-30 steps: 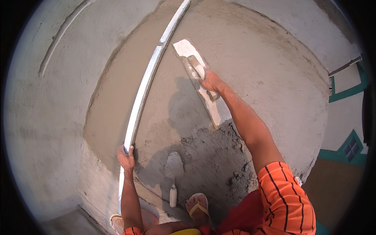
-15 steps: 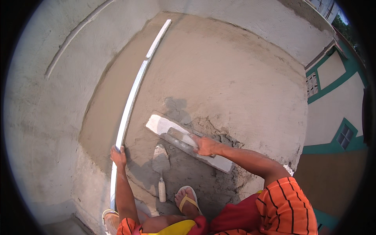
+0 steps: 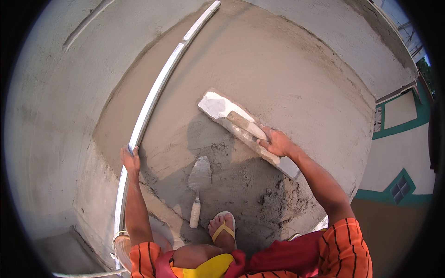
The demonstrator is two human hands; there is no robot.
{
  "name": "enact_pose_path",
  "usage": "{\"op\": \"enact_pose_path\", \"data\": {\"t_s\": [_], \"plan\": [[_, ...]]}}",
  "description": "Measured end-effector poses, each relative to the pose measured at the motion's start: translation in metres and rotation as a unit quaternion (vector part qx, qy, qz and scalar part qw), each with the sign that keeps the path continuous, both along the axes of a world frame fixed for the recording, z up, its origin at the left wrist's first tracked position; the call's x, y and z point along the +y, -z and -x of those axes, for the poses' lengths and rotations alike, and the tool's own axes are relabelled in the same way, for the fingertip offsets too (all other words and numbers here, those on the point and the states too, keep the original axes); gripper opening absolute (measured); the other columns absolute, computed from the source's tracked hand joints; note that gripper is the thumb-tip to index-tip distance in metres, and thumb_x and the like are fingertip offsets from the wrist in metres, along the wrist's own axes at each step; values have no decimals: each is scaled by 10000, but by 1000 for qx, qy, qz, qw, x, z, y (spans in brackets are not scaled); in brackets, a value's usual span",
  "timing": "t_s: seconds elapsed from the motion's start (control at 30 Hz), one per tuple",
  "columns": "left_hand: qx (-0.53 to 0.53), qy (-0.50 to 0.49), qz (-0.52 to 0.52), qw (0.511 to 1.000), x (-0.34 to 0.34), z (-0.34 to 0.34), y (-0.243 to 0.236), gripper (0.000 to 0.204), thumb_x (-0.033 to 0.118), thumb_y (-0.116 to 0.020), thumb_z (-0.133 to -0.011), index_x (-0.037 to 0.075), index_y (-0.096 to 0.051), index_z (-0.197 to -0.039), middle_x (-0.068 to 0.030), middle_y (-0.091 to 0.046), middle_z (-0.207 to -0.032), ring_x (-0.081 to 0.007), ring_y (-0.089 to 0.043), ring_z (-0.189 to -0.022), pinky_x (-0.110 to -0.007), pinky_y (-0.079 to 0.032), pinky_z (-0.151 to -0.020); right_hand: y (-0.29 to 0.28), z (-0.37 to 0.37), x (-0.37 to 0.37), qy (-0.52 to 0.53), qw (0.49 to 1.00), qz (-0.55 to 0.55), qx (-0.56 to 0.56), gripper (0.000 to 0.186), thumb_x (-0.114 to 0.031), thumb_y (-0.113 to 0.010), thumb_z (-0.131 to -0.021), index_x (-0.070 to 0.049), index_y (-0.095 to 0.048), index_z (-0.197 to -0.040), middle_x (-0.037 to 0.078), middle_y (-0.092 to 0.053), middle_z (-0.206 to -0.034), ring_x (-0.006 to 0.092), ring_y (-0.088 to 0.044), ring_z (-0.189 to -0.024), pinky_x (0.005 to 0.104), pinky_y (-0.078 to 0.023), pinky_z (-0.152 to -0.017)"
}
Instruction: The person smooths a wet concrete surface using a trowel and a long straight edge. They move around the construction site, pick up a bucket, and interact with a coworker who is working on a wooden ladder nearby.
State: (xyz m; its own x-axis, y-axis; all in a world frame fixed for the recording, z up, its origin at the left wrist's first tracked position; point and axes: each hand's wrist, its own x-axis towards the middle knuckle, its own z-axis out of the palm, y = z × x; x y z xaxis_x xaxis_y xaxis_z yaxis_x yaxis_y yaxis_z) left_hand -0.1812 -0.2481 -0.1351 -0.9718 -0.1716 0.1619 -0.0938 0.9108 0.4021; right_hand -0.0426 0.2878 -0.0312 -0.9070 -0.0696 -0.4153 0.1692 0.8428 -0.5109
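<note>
A long white straightedge bar lies lengthwise over the smoothed mortar, running from beside my left leg to the far end. My left hand is closed round its near part. In my right hand is the handle of a long plastering float, whitish and caked with mortar. The float lies slantwise on the surface, its far end pointing left. Between the two hands a pointing trowel with a pale handle rests on the rougher, darker mortar, touched by neither hand.
My sandalled foot stands just behind the trowel's handle. A round container is partly hidden by my left arm. Grey walls border the surface at left and far end. Beyond the right edge stands a building with green trim.
My right hand has pushed the float farther away and to the right over the mortar. The left hand keeps its hold on the straightedge. The whole view has shifted a little.
</note>
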Motion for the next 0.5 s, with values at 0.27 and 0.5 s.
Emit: {"op": "enact_pose_path", "data": {"t_s": [0.27,0.5], "plan": [[10,-37,31,999,-44,31,15,459,326,-579,-905,-20,-523,-1202,-206,-553,-1134,-384,-520,-1094,-482,-360,-969,43,101,-128,-177,984,-29,11,622,-368,-477,-941,-86,-279,-1460,208,-643,-1076,377,-593,-1042,463,-451,-935],[16,-23,46,999,-47,34,18,456,323,-563,-920,-37,-509,-1195,-235,-540,-1131,-406,-511,-1076,-483,-379,-929,40,183,-127,-187,971,-150,23,573,-380,-475,-948,-139,-320,-1445,157,-661,-1033,306,-643,-959,434,-482,-854]]}}
